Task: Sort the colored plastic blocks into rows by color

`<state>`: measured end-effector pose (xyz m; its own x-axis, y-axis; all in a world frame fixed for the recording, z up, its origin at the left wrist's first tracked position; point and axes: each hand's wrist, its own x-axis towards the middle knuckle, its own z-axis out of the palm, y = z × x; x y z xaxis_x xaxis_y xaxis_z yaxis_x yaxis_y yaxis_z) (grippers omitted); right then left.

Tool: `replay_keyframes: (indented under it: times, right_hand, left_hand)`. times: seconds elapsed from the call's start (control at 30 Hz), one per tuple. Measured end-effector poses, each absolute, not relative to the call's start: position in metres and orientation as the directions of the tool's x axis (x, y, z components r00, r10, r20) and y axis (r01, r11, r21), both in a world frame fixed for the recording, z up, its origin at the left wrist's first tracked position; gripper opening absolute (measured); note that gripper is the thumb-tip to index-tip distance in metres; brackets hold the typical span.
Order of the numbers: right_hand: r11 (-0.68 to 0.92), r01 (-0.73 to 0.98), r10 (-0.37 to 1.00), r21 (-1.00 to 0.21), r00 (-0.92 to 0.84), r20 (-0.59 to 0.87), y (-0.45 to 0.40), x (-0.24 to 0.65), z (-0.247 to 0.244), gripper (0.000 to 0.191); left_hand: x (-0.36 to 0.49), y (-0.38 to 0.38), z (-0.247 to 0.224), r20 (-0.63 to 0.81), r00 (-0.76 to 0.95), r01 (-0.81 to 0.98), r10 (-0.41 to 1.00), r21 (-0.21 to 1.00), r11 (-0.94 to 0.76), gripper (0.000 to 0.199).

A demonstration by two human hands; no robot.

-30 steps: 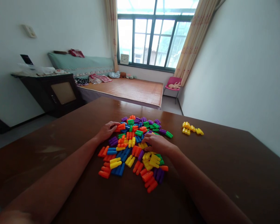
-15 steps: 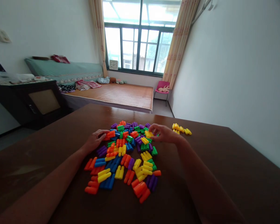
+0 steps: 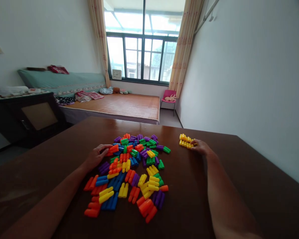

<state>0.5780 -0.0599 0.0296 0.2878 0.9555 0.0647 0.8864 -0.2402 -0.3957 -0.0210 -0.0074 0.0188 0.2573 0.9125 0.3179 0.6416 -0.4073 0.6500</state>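
Near the table edge (image 3: 214, 133) (pile (image 3: 126, 166) apart), right hand (image 3: 201, 147) touches yellow blocks (image 3: 185, 144).

Bedroom in a home, as shown by: one broad mat-topped bed (image 3: 124, 105) with pale-green backrest (image 3: 72, 80) and crumpled cloths (image 3: 88, 96); patterned curtains (image 3: 183, 49) flanking a window (image 3: 134, 58); square clock (image 3: 117, 74); pink chair (image 3: 168, 93) bearing a soft toy (image 3: 170, 98); dark cabinet (image 3: 17, 113).
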Motion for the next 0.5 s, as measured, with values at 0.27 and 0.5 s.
replay_keyframes:
  times: [0.27, 0.5]
  right_hand:
    - [-0.172, 0.922, 0.947, -0.347, 0.251, 0.198, -0.055, 0.558, 0.028, 0.022]
    - [-0.041, 0.933, 0.967, -0.358, 0.128, 0.221, -0.06, 0.522, 0.067, 0.019]
  left_hand:
    - [-0.022, -0.007, 0.018, 0.315, 0.269, 0.645, 0.91, 0.643, -0.413, 0.05]
    - [-0.014, -0.015, 0.025, 0.311, 0.25, 0.657, 0.917, 0.641, -0.397, 0.049]
